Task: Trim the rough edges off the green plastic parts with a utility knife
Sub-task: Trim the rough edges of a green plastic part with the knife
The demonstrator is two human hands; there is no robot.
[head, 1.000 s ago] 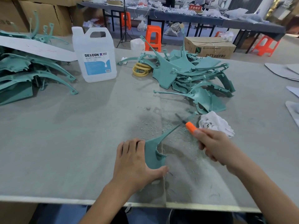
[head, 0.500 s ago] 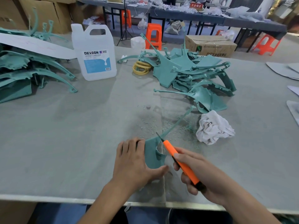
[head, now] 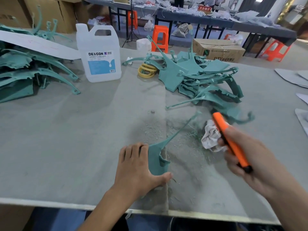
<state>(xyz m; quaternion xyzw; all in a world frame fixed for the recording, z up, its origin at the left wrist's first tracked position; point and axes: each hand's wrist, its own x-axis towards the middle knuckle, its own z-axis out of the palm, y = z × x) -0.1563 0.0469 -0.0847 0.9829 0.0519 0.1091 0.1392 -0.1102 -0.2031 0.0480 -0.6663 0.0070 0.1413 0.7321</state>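
The orange knife [head: 220, 125] smears with motion, blade lost; the left hand [head: 133, 170] covers the green part [head: 155, 160] on its near-left side; the left pile [head: 20, 75] runs off-frame.

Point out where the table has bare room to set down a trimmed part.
Widest bare stretch: table front-left, bordered by the left pile, jug and left hand. Another lies between the right pile and the sheets. Crowded: around the part, among shavings, rag and right hand with knife.
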